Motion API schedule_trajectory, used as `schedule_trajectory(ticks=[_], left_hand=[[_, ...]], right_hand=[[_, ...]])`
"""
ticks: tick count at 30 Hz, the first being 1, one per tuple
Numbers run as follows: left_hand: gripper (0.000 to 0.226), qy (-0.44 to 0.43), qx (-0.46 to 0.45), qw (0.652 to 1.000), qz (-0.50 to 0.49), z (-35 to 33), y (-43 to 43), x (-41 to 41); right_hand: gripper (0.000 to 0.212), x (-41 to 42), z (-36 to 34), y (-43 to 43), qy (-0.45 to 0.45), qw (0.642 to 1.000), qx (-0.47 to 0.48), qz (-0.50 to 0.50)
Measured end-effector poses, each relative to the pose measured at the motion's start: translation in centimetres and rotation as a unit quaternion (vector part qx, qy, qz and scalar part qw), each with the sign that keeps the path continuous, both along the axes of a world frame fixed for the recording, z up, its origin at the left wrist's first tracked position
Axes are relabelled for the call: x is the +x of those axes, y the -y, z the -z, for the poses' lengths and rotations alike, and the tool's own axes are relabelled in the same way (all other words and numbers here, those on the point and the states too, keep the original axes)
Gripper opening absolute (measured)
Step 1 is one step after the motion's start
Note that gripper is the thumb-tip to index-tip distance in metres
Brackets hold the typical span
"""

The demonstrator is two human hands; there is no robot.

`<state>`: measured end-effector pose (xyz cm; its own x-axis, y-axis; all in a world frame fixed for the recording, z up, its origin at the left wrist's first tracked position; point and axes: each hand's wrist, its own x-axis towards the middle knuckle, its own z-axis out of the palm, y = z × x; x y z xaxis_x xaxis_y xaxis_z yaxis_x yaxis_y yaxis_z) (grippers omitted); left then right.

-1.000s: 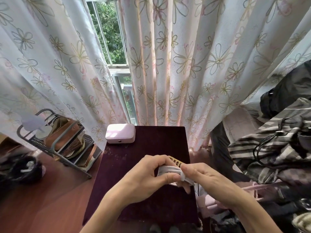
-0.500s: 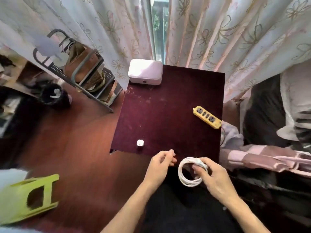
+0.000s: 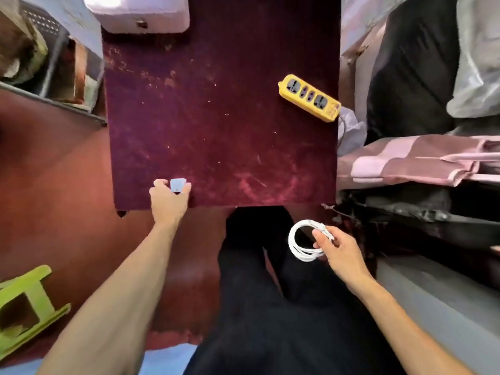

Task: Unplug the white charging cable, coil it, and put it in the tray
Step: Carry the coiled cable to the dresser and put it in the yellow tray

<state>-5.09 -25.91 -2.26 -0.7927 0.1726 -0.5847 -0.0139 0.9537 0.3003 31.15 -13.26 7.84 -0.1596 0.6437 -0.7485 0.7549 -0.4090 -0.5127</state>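
The right hand (image 3: 341, 249) holds the white charging cable (image 3: 304, 240), wound into a round coil of several loops, with the thumb and fingers pinched closed on the coil's right side. The coil hangs in the air below the near edge of the dark maroon cloth-covered table (image 3: 221, 117), above the person's black trousers (image 3: 259, 307), and touches nothing but the hand.

The left hand (image 3: 168, 201) reaches to the near left part of the table, its thumb and forefinger set on either side of a small white square charger block (image 3: 178, 184) that sits on the cloth. The fingers touch or nearly touch the block's sides; whether they press it firmly cannot be told.

A yellow plastic power strip (image 3: 309, 97) with 4 sockets lies at an angle by the table's right edge, well apart from both hands. A pale pink box with rounded corners (image 3: 136, 13) stands at the far left of the table. On the reddish-brown floor (image 3: 54, 171) at the lower left lies a lime green plastic stool (image 3: 24, 307). To the right lie pink-and-brown checked fabric (image 3: 416, 161) and dark clothing.
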Motion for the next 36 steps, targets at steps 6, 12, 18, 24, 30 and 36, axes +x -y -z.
schedule_trajectory(ticks=[6, 12, 18, 24, 30, 36], left_hand=[[0.036, -0.019, -0.009, 1.000, -0.002, 0.8, -1.4, 0.4], [0.030, 0.109, 0.020, 0.994, 0.020, -4.9, 0.6, 1.5], [0.025, 0.173, 0.109, 0.979, -0.018, -12.2, 3.4, 4.6], [0.026, 0.188, 0.157, 0.960, -0.138, -16.4, 7.7, 9.3], [0.031, 0.129, 0.219, 0.909, -0.329, -18.6, 13.3, 16.4], [0.033, 0.087, 0.236, 0.813, -0.526, -18.2, 18.5, 26.0]], right_hand=[[0.012, 1.7, 0.1, 0.4, 0.002, 1.000, 0.016, 0.021], [0.015, 2.5, -2.9, -0.8, -0.010, 0.999, 0.028, 0.027], [0.015, 1.4, -8.0, -3.4, -0.059, 0.996, 0.062, -0.025], [0.017, -0.9, -10.1, -5.4, -0.099, 0.988, 0.066, -0.101], [0.019, -4.5, -8.9, -6.4, -0.129, 0.971, -0.012, -0.203], [0.018, -10.4, -7.3, -4.2, -0.155, 0.926, -0.092, -0.332]])
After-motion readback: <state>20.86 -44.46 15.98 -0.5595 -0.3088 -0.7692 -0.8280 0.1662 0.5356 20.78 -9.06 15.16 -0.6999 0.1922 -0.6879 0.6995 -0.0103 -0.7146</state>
